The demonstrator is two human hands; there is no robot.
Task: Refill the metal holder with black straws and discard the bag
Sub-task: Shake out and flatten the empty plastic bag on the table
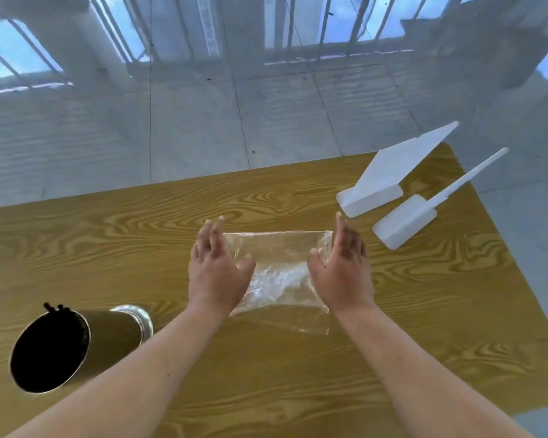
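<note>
Wood-grain table (298, 197) fills the view, and on it lies a clear plastic bag (279, 270), flat and empty, between 2 spread, ungripping hands: left hand (217, 267) and right hand (340, 267) at its edges. Near left stands the metal holder (76, 339), black straws (55, 307) poking out. Far right lie 2 white scoops (389, 181).
</note>
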